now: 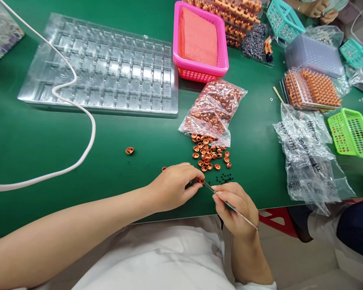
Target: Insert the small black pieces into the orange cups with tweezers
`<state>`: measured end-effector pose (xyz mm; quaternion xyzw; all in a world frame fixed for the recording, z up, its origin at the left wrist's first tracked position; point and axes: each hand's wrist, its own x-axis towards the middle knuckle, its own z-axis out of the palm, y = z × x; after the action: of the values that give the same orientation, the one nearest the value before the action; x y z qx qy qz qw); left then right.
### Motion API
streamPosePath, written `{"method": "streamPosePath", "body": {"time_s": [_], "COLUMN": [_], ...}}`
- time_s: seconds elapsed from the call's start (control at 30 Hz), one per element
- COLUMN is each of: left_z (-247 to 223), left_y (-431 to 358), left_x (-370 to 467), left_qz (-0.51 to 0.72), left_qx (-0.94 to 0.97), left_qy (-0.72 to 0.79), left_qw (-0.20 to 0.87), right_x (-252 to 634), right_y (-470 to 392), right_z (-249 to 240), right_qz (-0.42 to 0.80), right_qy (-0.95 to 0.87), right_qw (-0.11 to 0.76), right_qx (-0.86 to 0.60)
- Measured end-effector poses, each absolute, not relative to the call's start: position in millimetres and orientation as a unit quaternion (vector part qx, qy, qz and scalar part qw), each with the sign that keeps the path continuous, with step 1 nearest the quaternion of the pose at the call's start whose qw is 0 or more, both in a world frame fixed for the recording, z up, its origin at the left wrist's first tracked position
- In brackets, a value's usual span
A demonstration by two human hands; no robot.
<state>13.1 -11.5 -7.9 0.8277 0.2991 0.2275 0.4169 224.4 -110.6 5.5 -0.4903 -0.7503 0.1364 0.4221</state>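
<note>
My left hand (pixel 176 187) pinches a small copper-coloured cup (pixel 201 181) between thumb and fingertips, near the table's front edge. Thin metal tweezers (pixel 236 211) are held in my right hand (pixel 238 207), their tips touching that cup. Just beyond my hands lie tiny black pieces (pixel 224 177) and a loose pile of copper cups (pixel 208 154). The pile spills from the mouth of a clear bag (pixel 214 106) full of the same cups. A single cup (pixel 129 150) sits apart to the left, and another is partly hidden behind my left hand.
Clear plastic trays (pixel 103 66) are stacked at the back left, with a white cable (pixel 89 117) across them. A pink basket (pixel 225 60) holds an orange cloth. On the right are plastic bags (pixel 308 161), a green basket (pixel 352 133) and stacked parts (pixel 322 88). Another person's hands (pixel 320 10) show top right.
</note>
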Motion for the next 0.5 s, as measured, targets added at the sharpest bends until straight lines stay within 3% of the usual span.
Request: {"method": "streamPosePath", "body": {"time_s": [0.5], "left_z": [-3.3], "left_y": [-10.9], "left_x": [11.2], "left_qz": [0.234], "left_qx": [0.813], "left_qy": [0.284], "left_qw": [0.451], "right_x": [231.7], "right_y": [-123.0], "right_z": [9.4], "right_qz": [0.153], "right_qy": [-0.685], "right_qw": [0.469], "right_qx": [-0.536]}}
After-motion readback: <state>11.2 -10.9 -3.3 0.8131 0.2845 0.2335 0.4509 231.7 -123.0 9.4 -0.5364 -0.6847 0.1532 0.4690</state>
